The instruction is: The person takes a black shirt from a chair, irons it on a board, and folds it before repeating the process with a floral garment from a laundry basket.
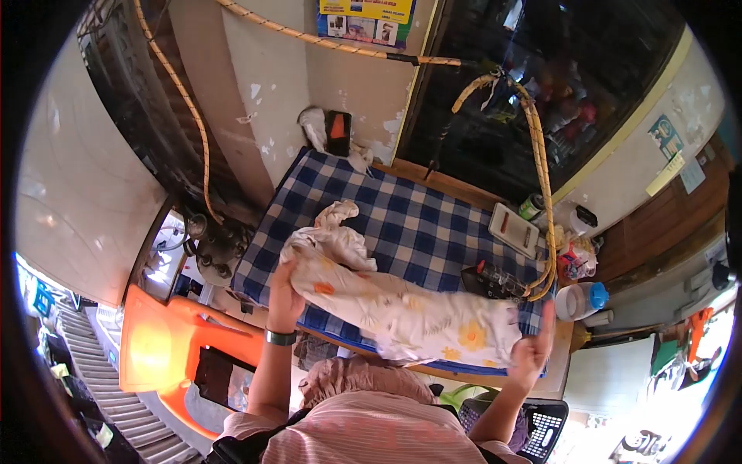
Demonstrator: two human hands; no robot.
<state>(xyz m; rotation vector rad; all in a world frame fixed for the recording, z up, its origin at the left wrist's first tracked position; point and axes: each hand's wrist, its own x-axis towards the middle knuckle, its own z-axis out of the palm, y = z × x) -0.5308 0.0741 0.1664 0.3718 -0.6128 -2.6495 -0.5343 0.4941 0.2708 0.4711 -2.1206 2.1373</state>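
Note:
A white garment (402, 305) printed with orange and yellow flowers is stretched over the front of a blue checked ironing table (417, 209). Its far left part lies bunched up, and its exact kind does not show. My left hand (285, 298) is closed on the garment's left side. At the right end, my right hand (531, 352) grips the hem with the index finger pointing up; motion blurs it a little. Just beyond that hand, a black iron (498, 280) rests on the cloth, with a yellow wrapped hose (541, 155) running up from it.
A white tray (513, 230) lies at the table's right side, near a green can (532, 206) and a blue-lidded container (581, 300). An orange chair (185, 340) stands at my left. Below my right arm is a dark basket (545, 425). A phone-like black object (338, 133) sits at the far corner.

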